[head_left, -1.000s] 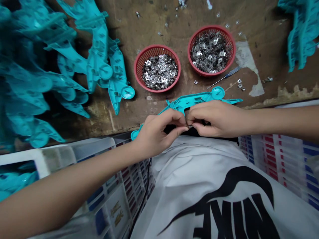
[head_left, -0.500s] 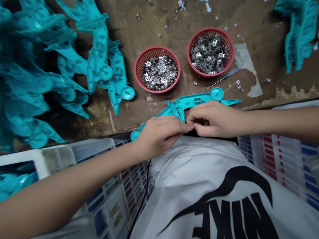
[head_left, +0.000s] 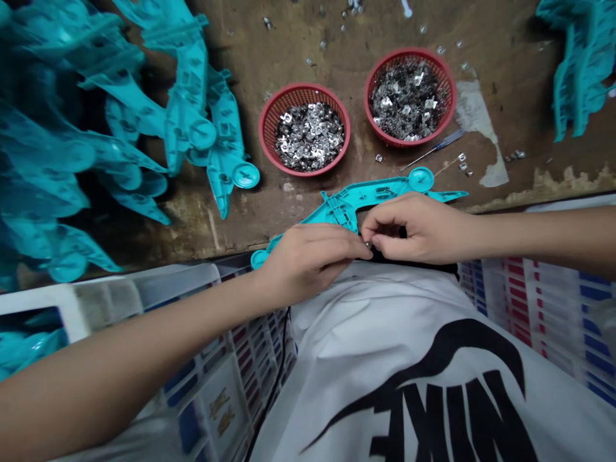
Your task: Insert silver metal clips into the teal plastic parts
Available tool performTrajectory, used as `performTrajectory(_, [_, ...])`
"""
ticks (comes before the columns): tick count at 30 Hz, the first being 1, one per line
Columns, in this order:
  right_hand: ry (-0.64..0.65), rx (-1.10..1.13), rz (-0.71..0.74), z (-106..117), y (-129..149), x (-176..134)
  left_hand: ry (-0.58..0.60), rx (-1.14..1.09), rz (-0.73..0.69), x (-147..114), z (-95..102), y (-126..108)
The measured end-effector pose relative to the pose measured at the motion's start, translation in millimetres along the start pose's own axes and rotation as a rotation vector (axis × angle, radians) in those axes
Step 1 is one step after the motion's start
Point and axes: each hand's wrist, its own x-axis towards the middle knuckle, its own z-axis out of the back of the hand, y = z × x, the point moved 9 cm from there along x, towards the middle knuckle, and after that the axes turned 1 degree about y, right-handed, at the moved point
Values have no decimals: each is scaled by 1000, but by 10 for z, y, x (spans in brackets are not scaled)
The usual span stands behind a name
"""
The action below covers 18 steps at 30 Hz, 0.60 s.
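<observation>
At the table's front edge lies a long teal plastic part (head_left: 366, 194) with a round disc near each end. My left hand (head_left: 315, 256) is closed in front of its left half, the fingers together and pointing right; what its fingertips hold, if anything, is hidden. My right hand (head_left: 414, 228) pinches a small metal piece (head_left: 368, 244) between thumb and forefinger, right at the left fingertips. The piece is too small to make out fully. Behind the part stand a red basket of shiny metal clips (head_left: 310, 138) and a red basket of darker metal pieces (head_left: 409, 106).
Many teal parts (head_left: 192, 96) are piled on the left, and more teal parts (head_left: 582, 70) stand at the far right. A screwdriver (head_left: 440, 146) lies below the right basket among loose clips. Plastic crates (head_left: 226, 372) flank my lap below the table edge.
The small metal piece now shows between the fingertips, where it was hidden before. The right fingertips have shifted slightly; both hands stay almost in place. The whole view has moved a little.
</observation>
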Motion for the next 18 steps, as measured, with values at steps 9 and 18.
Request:
performTrajectory(9, [80, 123, -17, -9, -24, 9, 64, -20, 19, 18, -8, 15])
performTrajectory(18, [-28, 200, -56, 189, -219, 27, 129, 210, -201, -8, 56, -35])
